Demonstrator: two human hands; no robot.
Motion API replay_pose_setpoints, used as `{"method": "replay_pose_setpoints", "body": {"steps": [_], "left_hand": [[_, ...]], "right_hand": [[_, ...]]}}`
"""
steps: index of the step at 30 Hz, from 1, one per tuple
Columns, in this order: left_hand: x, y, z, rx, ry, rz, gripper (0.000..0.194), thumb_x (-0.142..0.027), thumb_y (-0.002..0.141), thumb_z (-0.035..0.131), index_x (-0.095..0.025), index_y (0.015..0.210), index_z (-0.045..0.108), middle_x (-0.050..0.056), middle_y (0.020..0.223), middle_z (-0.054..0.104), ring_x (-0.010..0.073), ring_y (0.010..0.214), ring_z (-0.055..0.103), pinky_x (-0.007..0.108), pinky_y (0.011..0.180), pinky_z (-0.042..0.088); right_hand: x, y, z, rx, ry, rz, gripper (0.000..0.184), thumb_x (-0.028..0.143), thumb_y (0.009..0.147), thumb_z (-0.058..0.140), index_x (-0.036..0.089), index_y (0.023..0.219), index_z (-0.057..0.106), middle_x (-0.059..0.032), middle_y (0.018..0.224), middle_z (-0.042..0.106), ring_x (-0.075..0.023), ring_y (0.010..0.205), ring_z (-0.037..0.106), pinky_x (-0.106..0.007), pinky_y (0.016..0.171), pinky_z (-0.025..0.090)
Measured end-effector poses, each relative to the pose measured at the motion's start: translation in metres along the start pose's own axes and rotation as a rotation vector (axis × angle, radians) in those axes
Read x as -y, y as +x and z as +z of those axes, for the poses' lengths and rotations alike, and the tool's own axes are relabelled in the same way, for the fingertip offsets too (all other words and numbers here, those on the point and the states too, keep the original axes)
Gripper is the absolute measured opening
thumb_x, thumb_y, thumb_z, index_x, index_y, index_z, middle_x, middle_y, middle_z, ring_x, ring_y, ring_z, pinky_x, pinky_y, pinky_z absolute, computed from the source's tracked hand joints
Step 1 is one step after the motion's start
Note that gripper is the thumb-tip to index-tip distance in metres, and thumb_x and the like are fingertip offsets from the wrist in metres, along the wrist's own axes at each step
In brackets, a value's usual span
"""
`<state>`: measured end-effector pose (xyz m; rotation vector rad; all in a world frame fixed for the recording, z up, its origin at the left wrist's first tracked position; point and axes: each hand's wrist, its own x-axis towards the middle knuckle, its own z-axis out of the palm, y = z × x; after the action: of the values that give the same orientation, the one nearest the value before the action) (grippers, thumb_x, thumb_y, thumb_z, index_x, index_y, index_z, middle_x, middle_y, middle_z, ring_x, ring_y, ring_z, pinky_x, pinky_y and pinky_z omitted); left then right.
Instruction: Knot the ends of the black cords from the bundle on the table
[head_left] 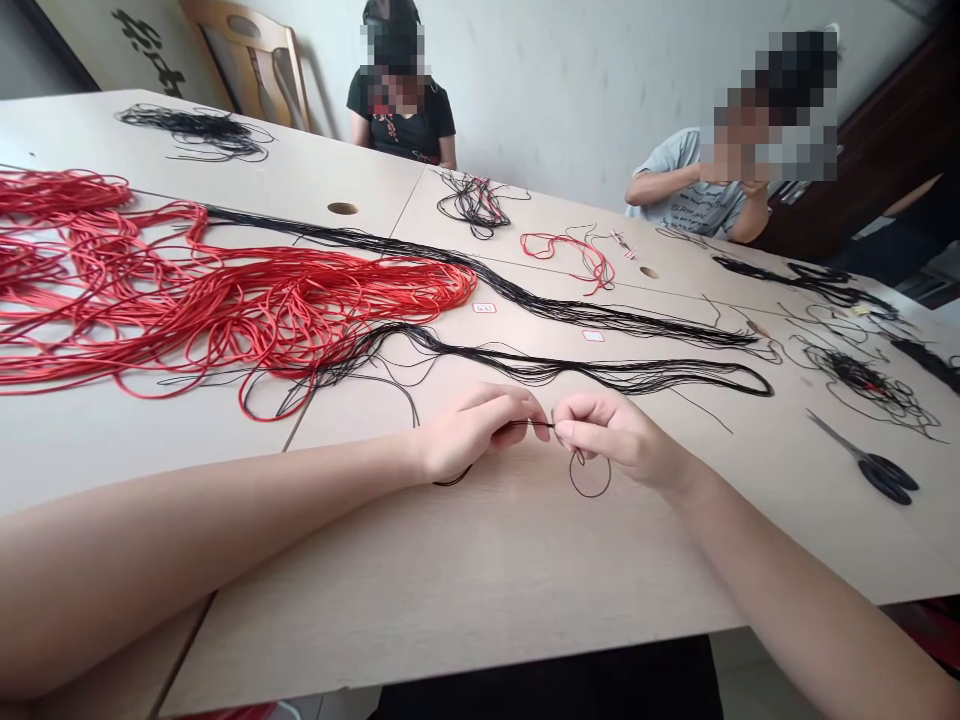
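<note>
My left hand (480, 428) and my right hand (615, 436) meet over the pale table (465, 580), both pinched on one thin black cord (589, 488). The cord runs taut between the fingertips and drops into a small loop under my right hand. A short end curls out below my left hand. A long bundle of black cords (570, 372) lies just beyond my hands.
A big heap of red cords (187, 290) covers the left of the table. Black-handled scissors (874, 462) lie at the right. More black cord piles (870, 385) and a small red cord (570, 250) lie farther off. Two people sit at the far side; a wooden chair (251, 55) stands behind.
</note>
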<state>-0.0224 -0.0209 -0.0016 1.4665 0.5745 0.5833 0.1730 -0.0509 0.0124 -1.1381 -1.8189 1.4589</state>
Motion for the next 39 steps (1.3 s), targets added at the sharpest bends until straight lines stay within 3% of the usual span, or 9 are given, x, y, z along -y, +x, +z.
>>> {"method": "replay_pose_setpoints", "body": {"steps": [3,5,9,19,26,30,35,39], "left_hand": [[0.001,-0.001,0.001,0.024,-0.009,0.036,0.02,-0.02,0.078,0.041,-0.012,0.075,0.06,-0.006,0.05,0.035,0.0069,0.047,0.027,0.023,0.047,0.023],[-0.001,-0.003,0.002,0.023,0.029,0.05,0.016,-0.017,0.075,0.045,-0.012,0.077,0.06,-0.004,0.056,0.046,0.0065,0.05,0.033,0.022,0.049,0.027],[-0.003,-0.004,0.005,0.014,0.175,0.07,0.013,-0.022,0.076,0.05,-0.012,0.078,0.059,0.001,0.072,0.058,0.0094,0.064,0.047,0.023,0.06,0.037],[-0.003,-0.005,0.009,-0.027,0.348,0.105,0.014,-0.02,0.076,0.047,-0.012,0.068,0.056,-0.005,0.056,0.045,0.0048,0.05,0.035,0.018,0.047,0.029],[-0.003,-0.004,0.009,-0.066,0.38,0.103,0.014,-0.019,0.076,0.047,-0.012,0.069,0.057,-0.005,0.057,0.045,0.0049,0.051,0.037,0.018,0.048,0.03],[-0.004,-0.004,0.009,-0.069,0.339,0.06,0.02,-0.026,0.08,0.048,-0.011,0.074,0.059,-0.005,0.056,0.042,0.0053,0.05,0.034,0.019,0.046,0.028],[-0.004,-0.001,0.009,-0.186,0.313,-0.023,0.026,-0.035,0.08,0.053,-0.011,0.075,0.063,-0.006,0.052,0.036,0.0051,0.046,0.027,0.019,0.041,0.021],[-0.004,0.002,0.008,-0.294,0.319,-0.084,0.03,-0.04,0.077,0.056,-0.012,0.077,0.067,-0.006,0.049,0.033,0.0054,0.044,0.024,0.02,0.04,0.017]], "right_hand": [[-0.001,-0.001,-0.001,0.044,0.022,-0.016,0.021,0.023,0.08,0.053,0.016,0.061,0.047,0.0018,0.062,0.043,-0.0087,0.057,0.038,-0.021,0.052,0.032],[-0.003,-0.001,-0.002,0.069,0.02,-0.031,0.021,0.024,0.081,0.053,0.016,0.063,0.048,0.0025,0.061,0.042,-0.0087,0.057,0.037,-0.021,0.052,0.032],[-0.007,-0.002,-0.002,0.088,-0.022,-0.031,0.021,0.025,0.082,0.053,0.016,0.064,0.047,0.0034,0.06,0.039,-0.0081,0.055,0.033,-0.022,0.05,0.028],[-0.008,-0.003,0.007,0.076,-0.062,0.035,0.024,0.025,0.081,0.053,0.017,0.061,0.041,0.0051,0.057,0.03,-0.0066,0.051,0.026,-0.022,0.045,0.019],[-0.007,-0.001,0.005,0.052,-0.12,0.031,0.024,0.026,0.081,0.052,0.017,0.061,0.042,0.0053,0.056,0.032,-0.0066,0.05,0.028,-0.021,0.045,0.023],[-0.003,-0.001,0.001,0.041,-0.186,0.02,0.024,0.031,0.084,0.051,0.016,0.065,0.049,0.0025,0.06,0.042,-0.0083,0.054,0.036,-0.022,0.048,0.029],[0.008,-0.009,-0.014,-0.099,-0.41,0.071,0.02,0.038,0.086,0.051,0.02,0.09,0.056,0.0017,0.069,0.047,-0.0088,0.055,0.038,-0.022,0.049,0.031],[0.018,-0.024,-0.035,-0.119,-0.651,0.163,0.022,0.041,0.085,0.051,0.02,0.083,0.059,0.0022,0.064,0.047,-0.0093,0.053,0.038,-0.022,0.046,0.03]]}}
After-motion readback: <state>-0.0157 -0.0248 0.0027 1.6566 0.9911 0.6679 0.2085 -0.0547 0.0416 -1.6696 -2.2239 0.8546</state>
